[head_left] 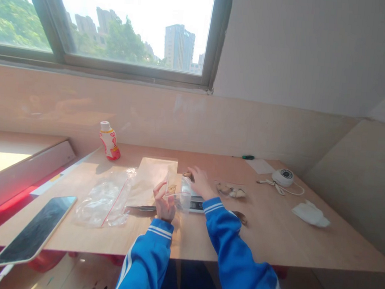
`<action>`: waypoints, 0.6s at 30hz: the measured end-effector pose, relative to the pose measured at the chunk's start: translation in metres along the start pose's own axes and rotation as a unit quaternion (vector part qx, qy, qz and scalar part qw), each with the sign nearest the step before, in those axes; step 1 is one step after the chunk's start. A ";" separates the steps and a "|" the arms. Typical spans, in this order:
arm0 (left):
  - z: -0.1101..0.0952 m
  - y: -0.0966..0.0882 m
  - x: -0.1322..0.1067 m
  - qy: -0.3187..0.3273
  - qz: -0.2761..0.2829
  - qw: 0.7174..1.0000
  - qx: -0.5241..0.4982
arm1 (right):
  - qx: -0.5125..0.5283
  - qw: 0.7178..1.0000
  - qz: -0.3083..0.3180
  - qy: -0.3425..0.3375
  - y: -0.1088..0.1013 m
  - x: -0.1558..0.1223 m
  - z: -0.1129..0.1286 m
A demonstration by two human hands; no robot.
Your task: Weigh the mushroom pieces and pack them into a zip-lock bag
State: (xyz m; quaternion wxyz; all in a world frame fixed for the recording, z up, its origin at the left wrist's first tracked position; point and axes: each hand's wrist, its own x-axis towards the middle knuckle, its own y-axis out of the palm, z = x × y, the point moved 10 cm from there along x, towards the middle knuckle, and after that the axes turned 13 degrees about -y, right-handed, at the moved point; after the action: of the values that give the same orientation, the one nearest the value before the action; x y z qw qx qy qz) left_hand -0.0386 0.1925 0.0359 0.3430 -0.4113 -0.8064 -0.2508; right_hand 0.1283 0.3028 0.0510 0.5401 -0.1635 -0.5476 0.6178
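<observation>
My left hand (pixel 164 201) is closed on a small clear zip bag (pixel 178 189) held upright above the wooden table (pixel 272 234); something brown shows inside the bag. My right hand (pixel 200 180) reaches forward just past the bag, fingers curled over a small brown piece (pixel 187 175) on the table. A small scale (pixel 196 204) lies under my right wrist. A metal spoon-like tool (pixel 142 208) lies just left of my left hand. Both arms wear blue sleeves with white stripes.
Left of my hands lie a brown paper sheet (pixel 151 177), clear zip bags (pixel 105 199) and a phone (pixel 36 229). A small bottle (pixel 109 141) stands at the back. To the right: a bag of brown pieces (pixel 231 191), a white round device (pixel 283 177), crumpled tissue (pixel 310 214).
</observation>
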 end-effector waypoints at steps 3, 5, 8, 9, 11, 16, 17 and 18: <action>0.002 0.001 0.000 -0.009 0.005 1.000 0.001 | -0.056 0.998 0.024 -0.014 0.022 -0.004 -0.009; 0.003 0.002 -0.001 -0.016 0.010 1.000 0.004 | -0.060 0.998 -0.004 -0.031 0.022 -0.006 -0.008; 0.004 0.003 -0.001 -0.020 0.015 1.000 0.007 | -0.029 0.998 -0.036 -0.050 0.014 -0.008 -0.003; 0.004 0.003 -0.001 -0.020 0.015 1.000 0.006 | -0.009 0.997 -0.048 -0.052 0.010 -0.008 -0.002; 0.004 0.003 -0.001 -0.016 0.012 1.000 0.006 | 0.044 0.994 -0.085 -0.045 -0.002 -0.009 0.000; 0.003 0.003 0.000 -0.016 0.012 1.000 0.013 | 0.304 0.928 -0.211 0.037 -0.042 -0.017 0.004; 0.003 0.003 0.000 -0.016 0.011 1.000 0.016 | 0.363 0.905 -0.218 0.049 -0.047 -0.018 0.008; 0.003 0.003 0.000 -0.014 0.009 1.000 0.019 | 0.412 0.884 -0.212 0.055 -0.050 -0.018 0.014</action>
State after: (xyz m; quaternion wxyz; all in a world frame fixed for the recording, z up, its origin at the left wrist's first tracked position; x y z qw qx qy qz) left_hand -0.0371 0.1961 0.0347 0.3417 -0.4155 -0.8119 -0.2268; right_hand 0.1477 0.2716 0.0919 0.7059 0.1603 -0.2345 0.6488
